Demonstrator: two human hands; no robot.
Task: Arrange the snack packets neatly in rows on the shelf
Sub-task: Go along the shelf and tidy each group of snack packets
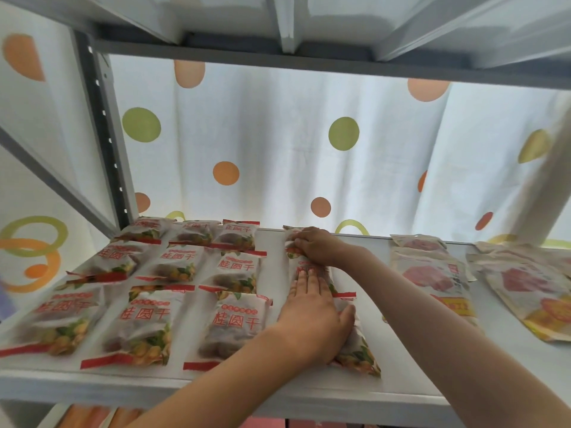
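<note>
Pressing down w/ my left hand [315, 316], fingers flat and straight, I pin the front longan packet [355, 350] of the 4th column so it won't slide. The hand also covers part of the middle packet [312, 273] just behind it. My right hand [315, 245] is further back, fingers curled on the back packet [292, 239], pinching its near end. I think that grip is for nudging it straight, in line w/ the two in front.

To the left, nine longan packets [145, 322] lie flat in 3 rows of 3 on the white shelf [278, 387]. Their red ends mostly point the same way and each one just overlaps or touches the one behind. That part looks done to me.

The column under my hands sits a bit apart from those nine, and its front packet tilts, w/ its near corner swung to the right. So it prob needs a small turn to match.

On the right side are bigger pale packets w/ pink pics [429, 273]. They are piled loose and crooked, some on top of others, w/ one more packet [534, 291] at the far right. I guess they come next.

Behind the shelf hangs a white curtain w/ coloured dots [278, 149].
</note>
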